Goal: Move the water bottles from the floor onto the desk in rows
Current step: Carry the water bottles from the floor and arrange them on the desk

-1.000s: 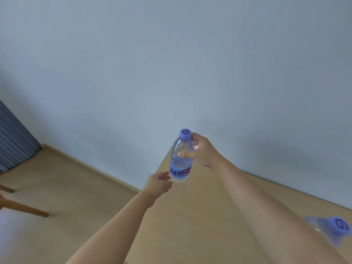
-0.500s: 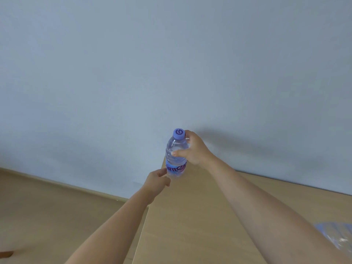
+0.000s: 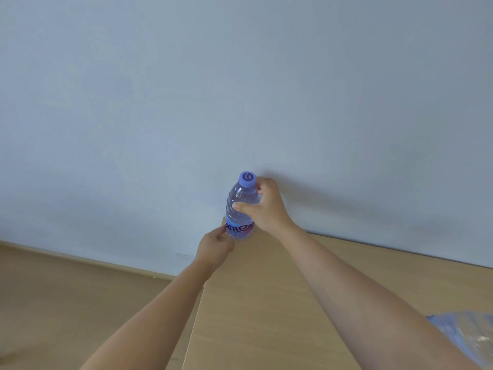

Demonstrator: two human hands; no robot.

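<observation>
Since the frame half a second back, bottle and both hands sit a shade lower and further toward the desk's far left corner; the left fingertips have closed in on the label.

Right hand (image 3: 262, 209): thumb across the front of the shoulder, fingers wrapped behind the neck, so a firm grasp on the clear plastic water bottle with a lilac screw cap and blue-and-red label (image 3: 241, 209). Left hand (image 3: 214, 249): loosely curled, holding nothing, fingertips touching or just beside the lower label edge; contact cannot be confirmed. It appears to be steadying or aligning the base.

Bottle: upright, leaning slightly, at the far left corner of the light wood desk (image 3: 266, 303), close to the pale blue-grey wall (image 3: 240, 89). Base is hidden behind the left hand, so whether it has landed on the desktop cannot be told.

Lower right edge: crumpled clear-blue plastic (image 3: 469, 335), blurred; could be wrap or another bottle. Wooden floor (image 3: 80, 289) to the left, below desk level.

Step in hand, by my judgement: placing this bottle as the corner anchor of a row. Next move calls for seating the base flat and square to both desk edges, then letting go without tipping it, leaving room alongside for its neighbours.
</observation>
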